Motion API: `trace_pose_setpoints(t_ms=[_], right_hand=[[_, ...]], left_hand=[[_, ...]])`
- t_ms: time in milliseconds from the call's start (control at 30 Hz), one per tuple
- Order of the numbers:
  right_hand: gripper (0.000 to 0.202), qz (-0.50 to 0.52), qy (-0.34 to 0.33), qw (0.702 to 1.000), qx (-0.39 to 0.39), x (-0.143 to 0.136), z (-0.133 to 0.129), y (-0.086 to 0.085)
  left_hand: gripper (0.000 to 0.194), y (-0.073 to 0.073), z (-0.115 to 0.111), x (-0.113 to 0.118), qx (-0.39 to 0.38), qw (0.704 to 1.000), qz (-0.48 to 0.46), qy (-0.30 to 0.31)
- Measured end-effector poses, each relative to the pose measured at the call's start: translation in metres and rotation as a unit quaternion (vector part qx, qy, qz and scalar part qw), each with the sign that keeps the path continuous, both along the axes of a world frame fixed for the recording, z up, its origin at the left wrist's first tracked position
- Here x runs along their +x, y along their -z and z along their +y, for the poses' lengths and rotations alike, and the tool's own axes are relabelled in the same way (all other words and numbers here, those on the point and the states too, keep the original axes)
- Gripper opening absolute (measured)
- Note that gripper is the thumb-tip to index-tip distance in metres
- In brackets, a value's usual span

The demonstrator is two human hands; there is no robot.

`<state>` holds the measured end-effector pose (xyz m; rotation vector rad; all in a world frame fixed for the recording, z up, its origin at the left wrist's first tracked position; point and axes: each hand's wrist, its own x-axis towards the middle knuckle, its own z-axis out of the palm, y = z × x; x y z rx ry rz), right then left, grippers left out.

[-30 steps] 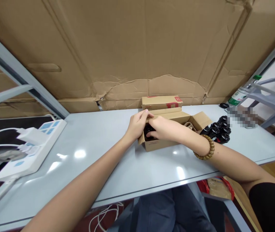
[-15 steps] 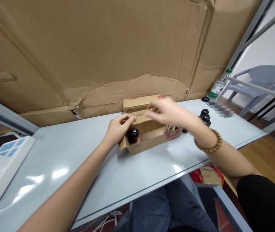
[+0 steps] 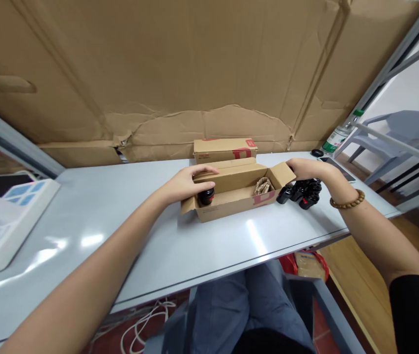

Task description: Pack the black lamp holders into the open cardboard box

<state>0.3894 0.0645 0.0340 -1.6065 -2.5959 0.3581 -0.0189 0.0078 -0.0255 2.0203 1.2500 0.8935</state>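
A long cardboard box stands with its top flaps raised on the table. At its left end sits a black round-topped item with a bit of red, and crumpled brown paper lies at its right end. My left hand rests over the left end with thumb and fingers apart, the thumb close above the black item. My right hand is by the box's right end flap, over a cluster of similar black items. Its fingertips are partly hidden, so what they grip is unclear.
A closed cardboard box stands behind the first, against a big cardboard sheet. At the right are a phone, a black disc and a water bottle. A white-blue object lies left on the table.
My right hand has moved from above the box's back flap to its right end, by the black items. My left hand has opened slightly over the left end. The view has shifted a little.
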Motion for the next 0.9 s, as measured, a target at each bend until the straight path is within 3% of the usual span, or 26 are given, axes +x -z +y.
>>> trace_pose_setpoints(t_ms=[100, 200, 267, 333, 433, 500, 667, 900], right_hand=[[0.022, -0.04, 0.031, 0.998, 0.029, 0.006, 0.003, -0.017], [0.036, 0.053, 0.093, 0.985, 0.135, 0.001, -0.008, -0.038], [0.039, 0.151, 0.074, 0.973, 0.159, -0.015, -0.023, -0.046], [0.041, 0.209, -0.014, 0.966, 0.149, -0.04, -0.038, -0.048], [0.045, 0.239, -0.163, 0.951, 0.111, -0.083, -0.056, -0.041], [0.041, 0.255, -0.204, 0.94, 0.099, -0.108, -0.062, -0.031], [0.039, 0.278, -0.204, 0.936, 0.077, -0.139, -0.066, -0.004], [0.037, 0.328, -0.236, 0.912, 0.071, -0.136, -0.062, 0.025]], left_hand=[[0.049, 0.002, 0.001, 0.0, 0.002, 1.0, -0.007, -0.003], [0.047, 0.005, 0.002, 0.0, 0.004, 1.0, -0.008, -0.001], [0.046, 0.005, 0.002, 0.0, 0.003, 1.0, -0.005, 0.002], [0.046, 0.005, 0.001, 0.0, 0.002, 1.0, -0.002, 0.002], [0.045, 0.003, 0.0, 0.001, 0.002, 1.0, 0.001, 0.005], [0.046, 0.001, -0.002, 0.002, 0.008, 1.0, -0.002, 0.012], [0.053, -0.003, -0.005, 0.003, 0.017, 0.999, -0.011, 0.028], [0.051, -0.004, -0.006, 0.002, -0.01, 0.998, -0.016, 0.063]])
